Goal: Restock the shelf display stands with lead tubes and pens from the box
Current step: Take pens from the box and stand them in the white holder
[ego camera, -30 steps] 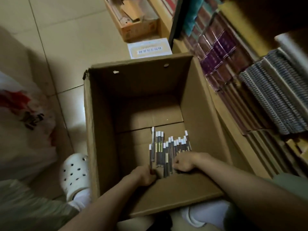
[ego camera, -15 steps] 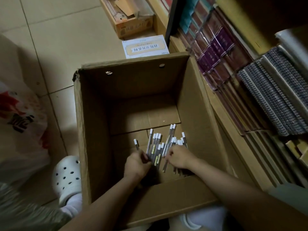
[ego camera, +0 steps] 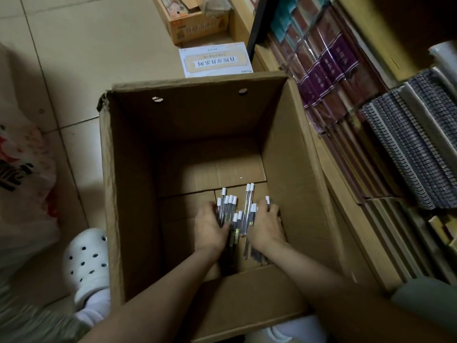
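A tall open cardboard box (ego camera: 128,194) stands on the tiled floor with both my arms reaching down into it. On its bottom lies a bunch of slim dark lead tubes with white caps (ego camera: 238,211), pointing away from me. My left hand (ego camera: 210,229) curls round the left side of the bunch. On the other side, my right hand (ego camera: 265,225) curls round the tubes, one white cap showing between its fingers. The tubes' near ends are hidden under my hands.
A wooden shelf (ego camera: 329,169) with wrapped notebooks (ego camera: 329,70) and spiral pads (ego camera: 408,144) runs along the right. A white printed packet (ego camera: 215,60) and another carton (ego camera: 197,26) lie beyond the box. A plastic bag (ego camera: 22,181) and a white clog (ego camera: 86,263) sit left.
Both hands have moved further forward along the tubes and drawn them together from a loose spread into a tighter bunch. The view has shifted closer over the box.
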